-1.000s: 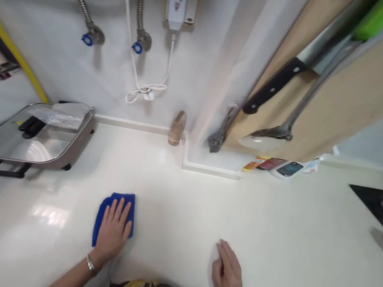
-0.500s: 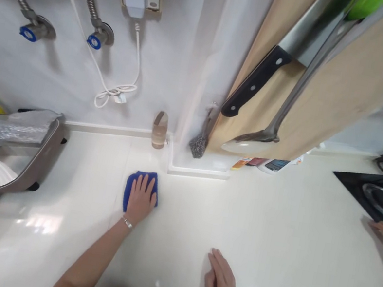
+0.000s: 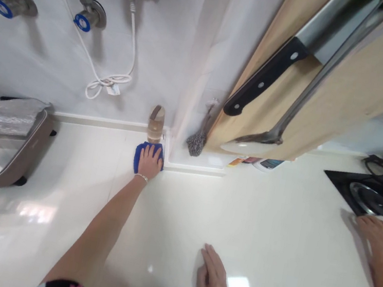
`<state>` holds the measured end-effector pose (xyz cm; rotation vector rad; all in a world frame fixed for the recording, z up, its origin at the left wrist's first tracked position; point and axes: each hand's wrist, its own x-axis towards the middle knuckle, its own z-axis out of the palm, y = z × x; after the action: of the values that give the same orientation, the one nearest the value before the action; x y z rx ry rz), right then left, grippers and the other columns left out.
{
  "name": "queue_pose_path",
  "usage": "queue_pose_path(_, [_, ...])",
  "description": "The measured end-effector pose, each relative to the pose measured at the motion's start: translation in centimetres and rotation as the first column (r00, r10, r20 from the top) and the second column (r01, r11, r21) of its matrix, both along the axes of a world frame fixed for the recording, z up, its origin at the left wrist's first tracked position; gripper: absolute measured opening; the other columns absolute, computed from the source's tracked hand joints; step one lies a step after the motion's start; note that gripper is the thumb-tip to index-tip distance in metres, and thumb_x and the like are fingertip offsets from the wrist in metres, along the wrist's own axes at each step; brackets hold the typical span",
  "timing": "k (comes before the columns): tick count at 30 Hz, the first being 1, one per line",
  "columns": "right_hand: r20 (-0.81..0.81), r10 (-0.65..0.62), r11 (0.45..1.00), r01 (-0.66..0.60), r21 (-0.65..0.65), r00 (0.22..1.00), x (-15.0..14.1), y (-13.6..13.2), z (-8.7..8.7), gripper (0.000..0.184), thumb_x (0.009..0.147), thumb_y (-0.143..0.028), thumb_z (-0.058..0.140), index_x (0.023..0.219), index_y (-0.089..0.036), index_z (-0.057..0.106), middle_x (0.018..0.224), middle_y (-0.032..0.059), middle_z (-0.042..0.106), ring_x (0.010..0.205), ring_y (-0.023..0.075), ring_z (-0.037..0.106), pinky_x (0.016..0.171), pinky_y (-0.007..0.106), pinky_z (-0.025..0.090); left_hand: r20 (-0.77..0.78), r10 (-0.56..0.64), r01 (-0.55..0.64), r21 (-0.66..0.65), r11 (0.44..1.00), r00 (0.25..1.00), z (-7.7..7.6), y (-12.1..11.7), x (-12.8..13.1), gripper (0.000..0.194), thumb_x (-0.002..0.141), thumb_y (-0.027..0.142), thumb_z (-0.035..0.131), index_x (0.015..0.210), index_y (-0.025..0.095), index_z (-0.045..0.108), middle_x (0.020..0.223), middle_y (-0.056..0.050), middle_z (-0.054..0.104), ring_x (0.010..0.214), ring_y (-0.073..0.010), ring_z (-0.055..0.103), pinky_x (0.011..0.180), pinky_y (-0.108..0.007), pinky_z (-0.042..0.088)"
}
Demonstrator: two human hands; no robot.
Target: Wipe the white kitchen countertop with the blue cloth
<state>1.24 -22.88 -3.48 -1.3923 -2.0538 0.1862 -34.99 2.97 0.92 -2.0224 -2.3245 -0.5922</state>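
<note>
My left hand [image 3: 150,161] lies over a folded blue cloth [image 3: 137,161] on the white countertop [image 3: 266,221]. Its fingers are stretched across the cloth and press it down. Just beyond the cloth, against the back ledge, stands a small clear-brown bottle [image 3: 155,125], close to the cloth's far edge. Nearer the front edge of the counter rests my right hand [image 3: 214,283], with nothing in it and its fingers extended.
On the left stands an electric pan [image 3: 27,149] with a plastic bag. A wooden board [image 3: 348,92] with a cleaver [image 3: 268,78] and a ladle [image 3: 294,107] juts from the wall. At right, another person's hands [image 3: 379,236] work beside a black stove [image 3: 340,182].
My left hand has pushed the blue cloth away from me, up to the bottle. My right hand stays on the counter. The other person's hands have come further into view with something whitish.
</note>
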Motion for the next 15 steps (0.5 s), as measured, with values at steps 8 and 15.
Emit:
queue_pose_path(8, [-0.037,0.001,0.999,0.000,0.034,0.999,0.2,0.3,0.6,0.047,0.093,-0.014,0.046,0.139,-0.024,0.053,0.140,0.0104,0.060,0.133,0.0247,0.054,0.109,0.055,0.051,0.027,-0.089,0.090,-0.049,0.995,0.996,-0.3,-6.8,1.5,0.060,0.098,0.038,0.036,0.153,0.016,0.040,0.163,-0.014,0.030,0.153,-0.0334,0.019,0.126,-0.057,0.011])
queue_pose_path(15, [-0.055,-0.032,0.998,0.030,-0.053,0.998,0.0,0.3,0.4,0.044,0.092,-0.014,0.041,0.131,-0.021,0.058,0.141,0.0097,0.059,0.137,0.0230,0.049,0.116,0.054,0.043,-0.036,-0.275,0.272,-0.077,0.959,0.961,-0.3,-18.9,6.9,0.060,0.098,0.036,0.037,0.154,0.015,0.037,0.165,-0.014,0.026,0.154,-0.0332,0.015,0.126,-0.057,0.012])
